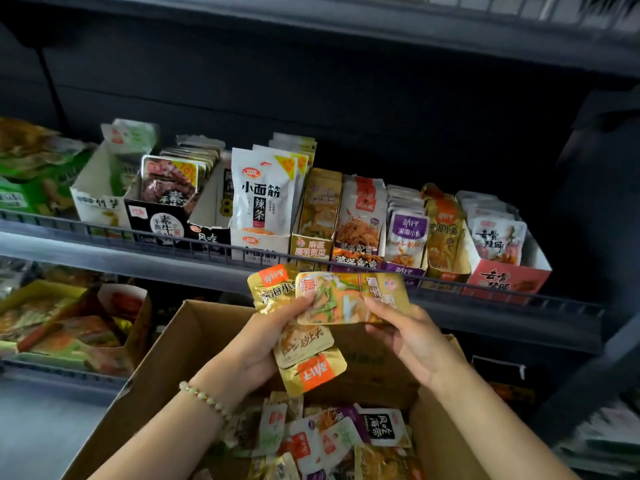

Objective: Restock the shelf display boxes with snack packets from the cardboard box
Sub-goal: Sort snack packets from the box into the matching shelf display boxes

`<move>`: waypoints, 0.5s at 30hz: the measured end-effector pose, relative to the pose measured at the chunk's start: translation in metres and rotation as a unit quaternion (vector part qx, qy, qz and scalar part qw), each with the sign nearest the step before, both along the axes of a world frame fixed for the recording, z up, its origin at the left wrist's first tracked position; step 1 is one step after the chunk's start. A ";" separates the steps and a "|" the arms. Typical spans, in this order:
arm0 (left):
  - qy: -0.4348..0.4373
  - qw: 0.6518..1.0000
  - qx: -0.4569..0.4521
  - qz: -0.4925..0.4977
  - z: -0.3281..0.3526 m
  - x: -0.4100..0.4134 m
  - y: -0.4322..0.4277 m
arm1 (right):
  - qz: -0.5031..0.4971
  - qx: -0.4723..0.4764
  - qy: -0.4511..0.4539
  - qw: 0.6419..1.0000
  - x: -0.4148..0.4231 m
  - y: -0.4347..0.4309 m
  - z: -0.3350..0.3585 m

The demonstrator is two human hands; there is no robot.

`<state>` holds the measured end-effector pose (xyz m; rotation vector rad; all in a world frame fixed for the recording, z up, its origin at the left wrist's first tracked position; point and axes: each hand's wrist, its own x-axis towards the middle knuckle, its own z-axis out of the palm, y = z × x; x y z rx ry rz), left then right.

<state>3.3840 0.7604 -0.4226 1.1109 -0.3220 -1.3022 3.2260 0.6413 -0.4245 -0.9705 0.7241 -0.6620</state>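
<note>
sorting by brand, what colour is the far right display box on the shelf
The display box is red with dark lettering, head view.

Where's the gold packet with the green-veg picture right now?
Head view, centre: the veg packet is pinched between the left hand and the right hand, above the cardboard box, just below the shelf rail.

The box (162,358) is sitting below and in front of the shelf (104,252), with loose packets (332,434) lying in its bottom. Display boxes (311,249) are standing side by side on the shelf, behind its rail (485,289). Above the box, the left hand (263,344) is holding a stack (308,355). The right hand (412,337) is pinching the right end of the top packet (339,299), which is lying across the stack, just before the rail.
</note>
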 end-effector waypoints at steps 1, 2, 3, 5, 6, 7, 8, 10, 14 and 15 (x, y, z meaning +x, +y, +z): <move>-0.013 1.000 0.002 0.006 0.005 0.006 -0.003 | -0.011 -0.023 0.007 1.000 0.001 -0.008 0.010; -0.023 1.000 -0.003 0.018 0.011 0.013 -0.006 | -0.022 -0.049 0.011 0.998 0.003 -0.016 0.020; -0.027 0.999 -0.014 0.033 0.017 0.019 -0.010 | -0.031 -0.080 0.017 0.996 0.005 -0.026 0.032; -0.035 0.997 -0.031 0.064 0.027 0.033 -0.015 | -0.041 -0.152 0.043 0.987 0.012 -0.044 0.055; -0.050 0.995 -0.035 0.073 0.032 0.038 -0.017 | -0.046 -0.187 0.064 0.979 0.017 -0.053 0.065; -0.071 0.994 -0.034 0.078 0.036 0.043 -0.019 | -0.058 -0.217 0.085 0.971 0.023 -0.063 0.075; -0.095 0.992 -0.033 0.080 0.039 0.048 -0.021 | -0.070 -0.245 0.106 0.961 0.030 -0.072 0.085; -0.129 0.988 -0.035 0.075 0.045 0.057 -0.024 | -0.082 -0.302 0.151 0.938 0.049 -0.094 0.102; -0.177 0.982 -0.027 0.054 0.053 0.067 -0.029 | -0.049 -0.384 0.276 0.880 0.097 -0.129 0.120; -0.182 0.982 -0.027 0.048 0.053 0.069 -0.030 | -0.030 -0.394 0.306 0.866 0.109 -0.134 0.119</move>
